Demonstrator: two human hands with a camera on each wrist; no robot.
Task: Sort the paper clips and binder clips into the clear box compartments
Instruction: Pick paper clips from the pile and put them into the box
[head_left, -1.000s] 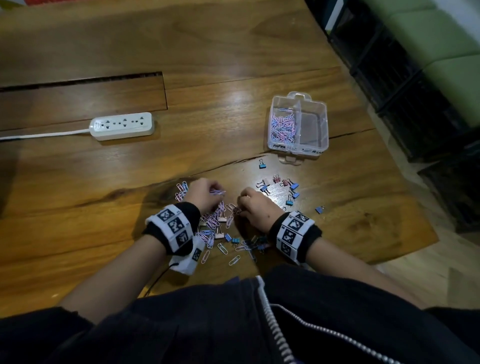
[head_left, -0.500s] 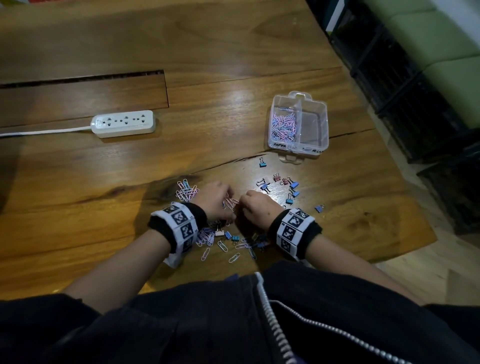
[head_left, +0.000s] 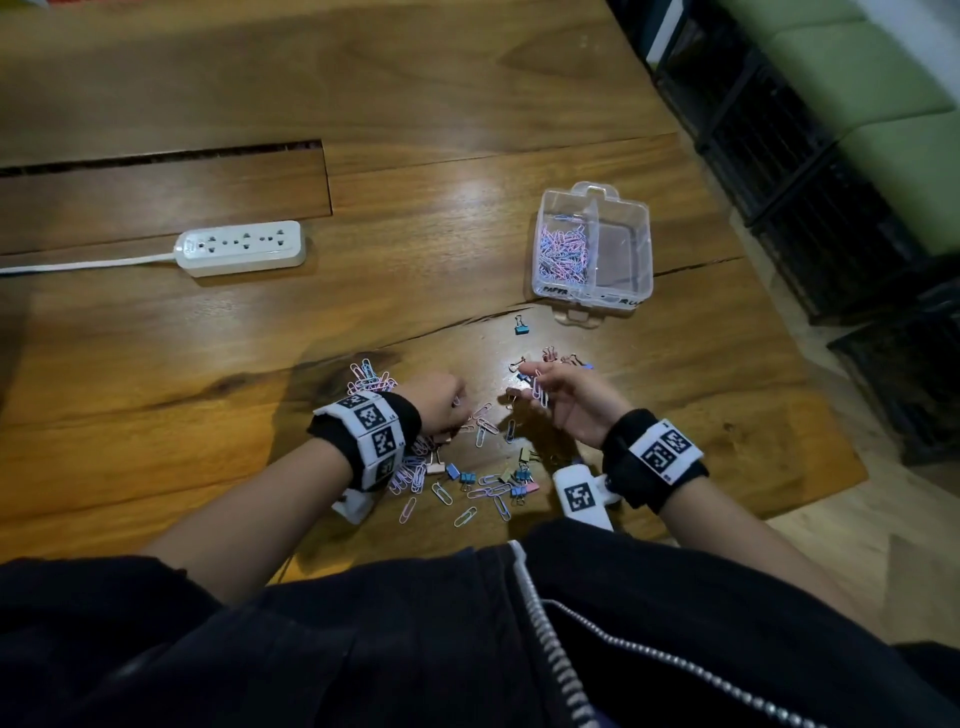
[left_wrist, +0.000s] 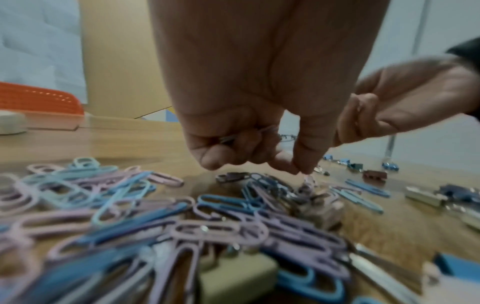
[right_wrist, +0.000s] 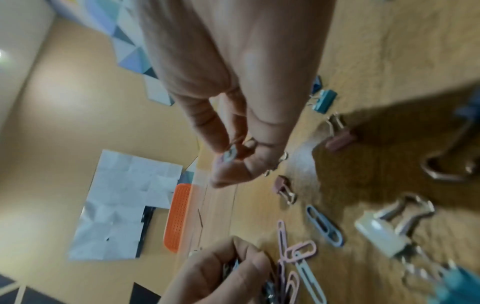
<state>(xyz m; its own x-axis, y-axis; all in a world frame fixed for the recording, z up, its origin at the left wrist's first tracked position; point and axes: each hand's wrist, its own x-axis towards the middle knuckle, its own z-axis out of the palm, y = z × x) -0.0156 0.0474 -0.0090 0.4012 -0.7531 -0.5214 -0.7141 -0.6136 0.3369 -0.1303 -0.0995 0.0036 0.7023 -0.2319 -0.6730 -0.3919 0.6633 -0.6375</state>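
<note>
A clear two-compartment box (head_left: 642, 244) stands on the wooden table; its left compartment holds pink and blue paper clips (head_left: 562, 253), the right one looks bare. Loose paper clips (head_left: 410, 475) and small binder clips (head_left: 519, 478) are scattered near the table's front edge. My left hand (head_left: 441, 405) is low over the pile, fingers curled around a few paper clips (left_wrist: 228, 138), fingertips (left_wrist: 303, 164) pinching at the heap. My right hand (head_left: 561, 395) is raised a little, thumb and fingers pinching paper clips (head_left: 540, 392), seen end-on in the right wrist view (right_wrist: 230, 154).
A white power strip (head_left: 241, 248) with its cord lies at the left. More binder clips (head_left: 561, 358) sit beyond my right hand, one blue one (head_left: 520, 326) near the box. An orange basket (left_wrist: 39, 105) stands far back. The table edge runs close on the right.
My right hand has lifted off the pile and turned palm-up with paper clips pinched in it. My left hand stays low on the heap, shifted slightly right.
</note>
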